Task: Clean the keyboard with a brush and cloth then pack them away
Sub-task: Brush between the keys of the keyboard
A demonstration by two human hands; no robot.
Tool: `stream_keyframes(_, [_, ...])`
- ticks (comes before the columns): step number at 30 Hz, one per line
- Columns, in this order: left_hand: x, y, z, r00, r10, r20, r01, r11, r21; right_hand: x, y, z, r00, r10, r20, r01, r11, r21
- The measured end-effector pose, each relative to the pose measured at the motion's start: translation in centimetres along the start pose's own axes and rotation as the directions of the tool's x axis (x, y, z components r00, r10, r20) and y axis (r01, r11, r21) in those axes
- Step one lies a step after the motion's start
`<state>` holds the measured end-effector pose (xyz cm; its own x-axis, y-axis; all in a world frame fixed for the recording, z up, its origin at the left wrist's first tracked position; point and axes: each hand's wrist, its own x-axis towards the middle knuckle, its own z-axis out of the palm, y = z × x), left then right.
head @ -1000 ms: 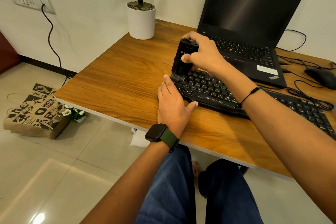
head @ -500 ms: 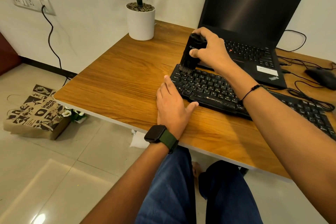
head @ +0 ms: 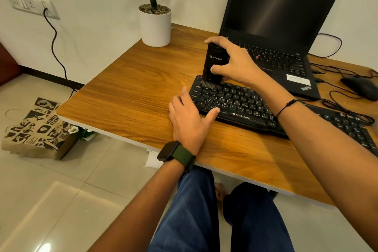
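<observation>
Brushing is underway: right hand (head: pixel 231 61) has its grip curled round the tall black boxy brush tool (head: pixel 214 63), thumb on the near face, fingers over the top and far side. Change over the last second: brush went from the keyboard's near-left corner, up toward the laptop edge half a second ago, and now sits back down on the far-left corner of the black wired keyboard (head: pixel 245 106), bristles (head: pixel 207 84) touching the top key rows. Reads as short back-and-forth sweeps over the left end only, so my call is cleaning has barely started; rest of the keys to the right look untouched, cloth step and packing not yet done. No cloth in view. Left hand (head: pixel 188 116) unchanged in place, lying flat with fingers straight on the wooden tabletop (head: pixel 126 88), thumb spread against the keyboard's front-left edge, bracing it. Orientation: brush long axis near vertical, slight lean, bristles pointing down at keys, logo face toward the camera. Keyboard lies flat, long axis running from near the left hand away to the lower right, just in front of the open black laptop (head: pixel 286 26). White plant pot (head: pixel 155 26) well apart at the back.
</observation>
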<state>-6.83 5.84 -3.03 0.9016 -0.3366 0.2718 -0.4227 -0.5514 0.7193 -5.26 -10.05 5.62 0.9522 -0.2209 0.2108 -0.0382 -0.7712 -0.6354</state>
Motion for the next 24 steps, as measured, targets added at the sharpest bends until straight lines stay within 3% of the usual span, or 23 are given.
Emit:
stream_keyframes(6, [0.0,0.3,0.4,0.992,0.098,0.078,-0.104,0.992,0.076,-0.3,0.3,-0.8,0.999,-0.016,-0.05,0.019,0.998,0.053])
stream_keyframes(9, [-0.1,0.2,0.6,0.987,0.136,0.086,-0.147,0.98,0.134,-0.2,0.0,-0.1,0.995,-0.085,-0.054,0.085,0.996,-0.006])
stream_keyframes(14, [0.0,0.0,0.8,0.984,0.16,0.083,-0.172,0.969,0.179,0.0,0.2,0.7,0.989,-0.148,-0.012,0.146,0.984,-0.097])
stream_keyframes(24, [0.1,0.0,0.9,0.982,0.159,0.099,-0.175,0.968,0.18,-1.5,2.3,-1.6,0.993,-0.113,-0.021,0.109,0.984,-0.141])
